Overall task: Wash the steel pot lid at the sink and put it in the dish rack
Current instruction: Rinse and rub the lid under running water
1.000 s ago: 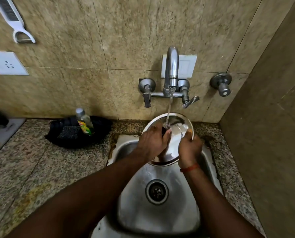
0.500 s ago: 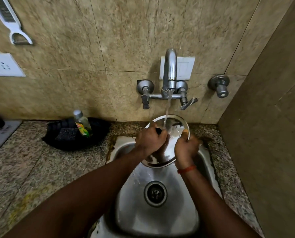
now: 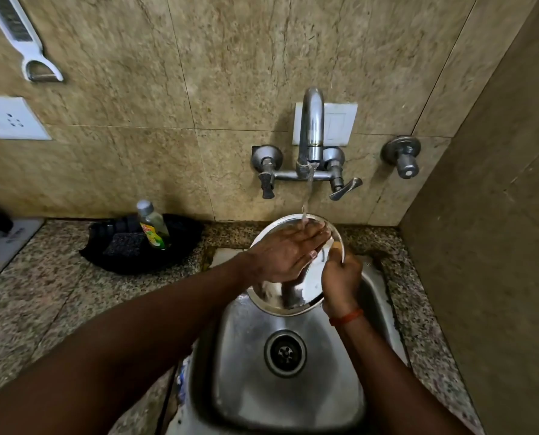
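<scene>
**Head view: steel pot lid rinsed under the running tap**

The steel pot lid is held tilted over the back of the sink, its upper rim under the water stream from the faucet, presumably so runoff falls into the basin. The right hand clamps the lid's right rim to steady it. The left hand lies flat on its face, fingers straight, likely rubbing. The side wall closes in on the right, so open room lies left, over the granite surface, where a dish-soap bottle stands in a black tray. No dish rack shows.
</scene>
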